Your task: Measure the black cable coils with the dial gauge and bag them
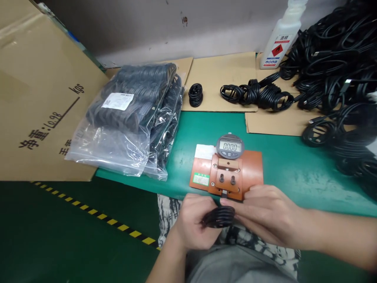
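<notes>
A coiled black cable [219, 217] is wrapped in the fingers of my left hand [194, 220], just in front of the table's edge. My right hand [271, 214] pinches the cable's dark plug [224, 195] at the front of an orange-brown gauge fixture [252, 169]. How deep the plug sits in the fixture cannot be made out. A round digital dial gauge [230, 146] is mounted on top and reads 0.000. Part of the coil is hidden inside my left fist.
Clear bags of coiled cables [126, 118] lie at left beside a big cardboard box [44, 98]. One coil [195, 95] and a row of coils [259, 94] rest on cardboard. A cable heap [338, 59] fills the right, beside a white bottle [279, 43].
</notes>
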Motion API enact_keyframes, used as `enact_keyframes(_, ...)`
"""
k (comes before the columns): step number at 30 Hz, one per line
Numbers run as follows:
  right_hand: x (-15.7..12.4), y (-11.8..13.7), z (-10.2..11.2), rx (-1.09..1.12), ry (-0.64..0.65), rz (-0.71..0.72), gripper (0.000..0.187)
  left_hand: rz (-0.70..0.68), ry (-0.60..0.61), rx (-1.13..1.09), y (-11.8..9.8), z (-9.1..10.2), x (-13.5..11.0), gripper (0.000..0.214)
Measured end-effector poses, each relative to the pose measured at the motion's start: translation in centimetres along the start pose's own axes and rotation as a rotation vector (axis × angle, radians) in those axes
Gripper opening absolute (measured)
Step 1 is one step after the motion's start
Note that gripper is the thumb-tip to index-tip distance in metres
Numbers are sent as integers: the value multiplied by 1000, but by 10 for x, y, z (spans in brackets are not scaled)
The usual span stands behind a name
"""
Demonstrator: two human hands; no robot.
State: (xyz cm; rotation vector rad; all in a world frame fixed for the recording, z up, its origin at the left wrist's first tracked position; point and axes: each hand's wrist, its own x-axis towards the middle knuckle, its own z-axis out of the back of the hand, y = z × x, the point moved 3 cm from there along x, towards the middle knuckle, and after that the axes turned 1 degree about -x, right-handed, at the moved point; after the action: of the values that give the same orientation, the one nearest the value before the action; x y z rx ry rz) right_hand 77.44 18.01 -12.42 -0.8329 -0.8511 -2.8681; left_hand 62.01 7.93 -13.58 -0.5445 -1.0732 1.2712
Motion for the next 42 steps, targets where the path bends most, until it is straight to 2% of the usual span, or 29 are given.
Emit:
enact_keyframes(29,0,-2,0,114,-11,-99,33,145,33,37,0,2,5,22)
enact_keyframes(42,0,-5,0,106,-17,-109,30,150,-38,126,-5,4,4,19)
